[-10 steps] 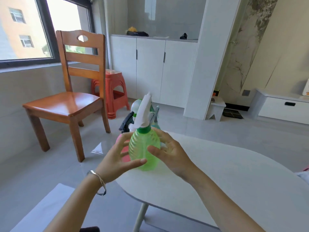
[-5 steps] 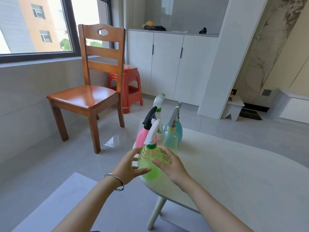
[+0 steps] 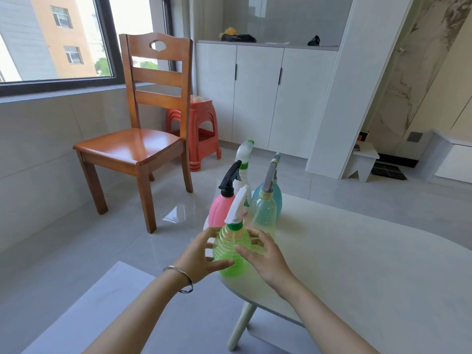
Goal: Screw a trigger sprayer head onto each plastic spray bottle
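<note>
A green ribbed spray bottle (image 3: 231,249) with a white trigger sprayer head (image 3: 237,205) stands upright near the left end of the white table (image 3: 357,264). My left hand (image 3: 201,254) cups its left side and my right hand (image 3: 265,256) its right side, fingers spread around the body. Behind it stand a pink bottle (image 3: 219,208) with a black sprayer, a pale clear bottle (image 3: 263,213) with a grey sprayer, a blue bottle (image 3: 277,198) and a white bottle (image 3: 244,164) with a white sprayer head.
A wooden chair (image 3: 143,139) stands on the tiled floor to the left, with red plastic stools (image 3: 201,134) behind it. White cabinets (image 3: 258,95) line the far wall. A small white step stool (image 3: 362,159) sits at the right. A grey mat (image 3: 102,310) lies under the table's near end.
The view has pulled back and tilted, so the other bottles show fully. Both hands stay around the green bottle, which now rests on the table near its edge.
</note>
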